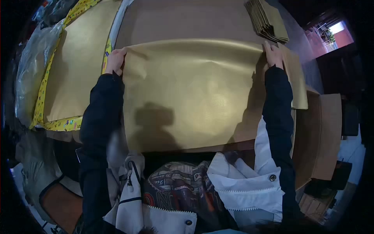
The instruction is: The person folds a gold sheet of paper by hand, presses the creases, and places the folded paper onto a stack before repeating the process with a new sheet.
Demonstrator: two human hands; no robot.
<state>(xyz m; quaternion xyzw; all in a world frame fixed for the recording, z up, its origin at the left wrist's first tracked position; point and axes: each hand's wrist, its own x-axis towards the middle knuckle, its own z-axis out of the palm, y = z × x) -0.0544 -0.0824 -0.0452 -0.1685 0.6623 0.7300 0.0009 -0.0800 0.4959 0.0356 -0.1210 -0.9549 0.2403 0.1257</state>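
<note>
A large gold paper sheet [187,97] spreads across the table in front of me, its far edge slightly raised and a few soft creases near the top. At its far left corner, my left hand [116,61] is closed on the edge, thumb and fingers pinching it. My right hand [274,55] grips the far right corner in the same way. Just beside the right hand lie flat gold pieces [295,78], partly hidden by the sleeve. Shadows of my head and right arm fall on the sheet.
Left of me, more gold sheets [82,58] lie on yellow patterned wrapping [40,97], next to clear plastic [35,66]. Folded gold pieces [269,21] are stacked at the far right of the table [187,21]. An open cardboard box [327,136] stands at right, a chair [62,202] lower left.
</note>
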